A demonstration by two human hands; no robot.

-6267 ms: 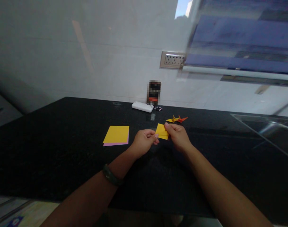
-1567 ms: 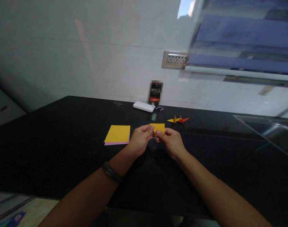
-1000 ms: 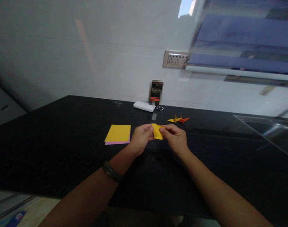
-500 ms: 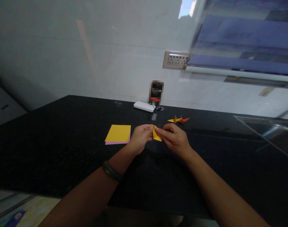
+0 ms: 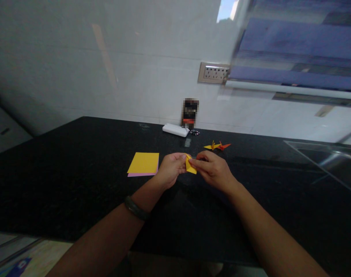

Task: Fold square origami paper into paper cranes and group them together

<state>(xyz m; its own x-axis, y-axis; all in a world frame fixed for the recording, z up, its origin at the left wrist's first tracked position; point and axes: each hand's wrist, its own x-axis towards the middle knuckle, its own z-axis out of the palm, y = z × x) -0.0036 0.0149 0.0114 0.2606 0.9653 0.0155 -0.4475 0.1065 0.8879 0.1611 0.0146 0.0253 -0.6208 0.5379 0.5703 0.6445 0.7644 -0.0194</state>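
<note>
Yellow paper (image 5: 190, 166): small folded piece, pinched between both hands just above the counter (image 5: 62, 184), near its middle; most of it is covered by fingers, so its folds cannot be made out.
Left hand (image 5: 171, 169): fingers together, thumb and fingertips clamped on the left edge of the paper; a dark band (image 5: 135, 209) sits on the wrist.
Right hand (image 5: 214, 169): fingers curled in, thumb and forefinger clamped on the right edge of the paper, touching the left hand's fingertips or nearly so.
Sheets (image 5: 143, 163): flat yellow square lying on a pink one, just left of the left hand, apart from it; only a thin pink edge shows.
Cranes (image 5: 217, 146): two small folded figures, one yellow and one orange-red, touching or nearly touching, on the counter just behind the right hand.
White block (image 5: 175, 130): low and oblong, at the back by the wall.
Dark object (image 5: 190, 112): upright beside the block, blurred out, not identifiable.
Beads (image 5: 194, 132): small dark cluster beside the block, too small to tell.
Socket (image 5: 213, 72): on the tiled wall above.
Sink (image 5: 331, 159): at the right edge, cut off by the frame.
In the way: nothing lies between the hands and the sheets or cranes.
</note>
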